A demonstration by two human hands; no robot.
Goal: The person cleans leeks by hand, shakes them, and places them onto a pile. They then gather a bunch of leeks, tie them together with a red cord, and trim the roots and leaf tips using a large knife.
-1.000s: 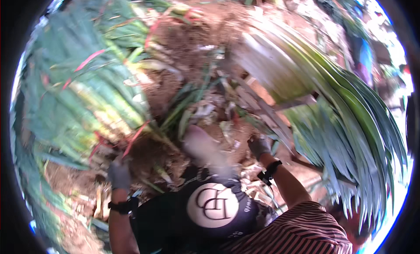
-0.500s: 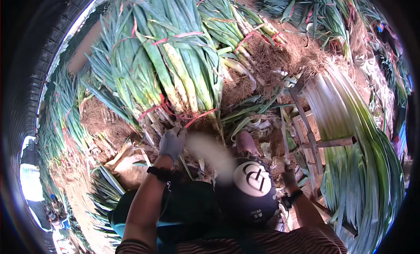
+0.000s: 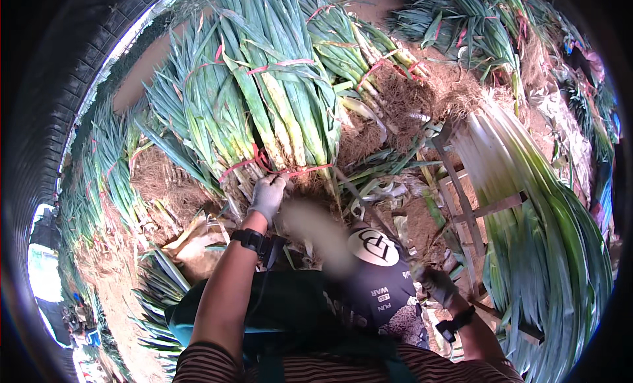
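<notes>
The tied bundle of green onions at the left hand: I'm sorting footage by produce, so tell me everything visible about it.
The bundle of green onions is a thick sheaf of long stalks, dark green at the leaf ends, pale yellow-green toward the base. Red bands cinch it near the root end, and pink ties cross higher up. It lies on soil among other bundles, leaves pointing away from the person. The gloved left hand grips its root end at the band. Some outer leaves look creased.

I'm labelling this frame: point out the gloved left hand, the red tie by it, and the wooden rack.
left hand point(image 3: 267, 195), head view, back of glove
red tie point(image 3: 245, 164), head view, mid-strand
wooden rack point(image 3: 461, 198), head view, long rail
</notes>
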